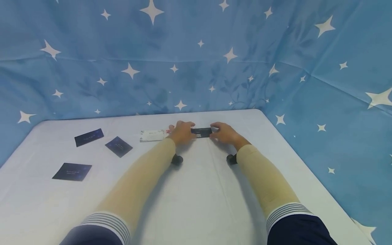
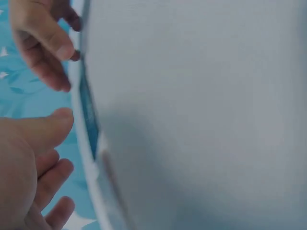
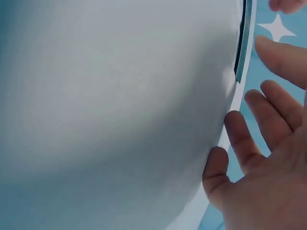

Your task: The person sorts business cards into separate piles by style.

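A dark card (image 1: 202, 132) with small pale print lies flat near the table's far edge, between the two hands. My left hand (image 1: 182, 132) is at its left end, thumb and fingers spread apart; in the left wrist view the fingers are loosely bent and pinch nothing. At the right end is my right hand (image 1: 226, 132), its thumb and fingers parted around the card's corner. The right wrist view shows its lower fingers resting at the table edge, beside the card. Left of the left hand, a white patterned card (image 1: 152, 135) lies partly hidden by that hand.
On the left of the white table (image 1: 202, 204) lie three dark blue cards: one at the back (image 1: 88, 137), another angled card (image 1: 118, 146), and one nearer (image 1: 72, 172). A blue star-patterned curtain (image 1: 190, 78) hangs behind and to the right.
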Demonstrator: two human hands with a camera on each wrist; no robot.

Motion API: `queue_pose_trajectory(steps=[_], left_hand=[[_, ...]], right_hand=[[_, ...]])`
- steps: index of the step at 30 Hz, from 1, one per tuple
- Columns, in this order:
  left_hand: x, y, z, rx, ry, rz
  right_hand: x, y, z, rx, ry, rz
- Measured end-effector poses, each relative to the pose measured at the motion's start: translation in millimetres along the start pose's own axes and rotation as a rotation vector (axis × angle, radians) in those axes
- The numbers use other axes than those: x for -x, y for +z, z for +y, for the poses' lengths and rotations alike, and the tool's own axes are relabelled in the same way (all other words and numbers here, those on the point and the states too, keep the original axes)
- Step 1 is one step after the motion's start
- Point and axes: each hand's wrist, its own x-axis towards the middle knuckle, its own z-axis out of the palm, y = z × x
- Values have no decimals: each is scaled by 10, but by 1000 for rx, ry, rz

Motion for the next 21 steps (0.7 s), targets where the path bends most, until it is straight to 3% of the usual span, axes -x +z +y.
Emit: queue_pose_trajectory(steps=[6, 14, 21], left_hand=[[209, -277, -185, 77, 51, -26], [767, -582, -640, 136, 8, -35], [1185, -768, -1151, 122, -21, -43]], right_hand=[[133, -26, -64, -96, -36, 40], [352, 90, -424, -96, -119, 9], [491, 378, -818, -113, -197, -30]])
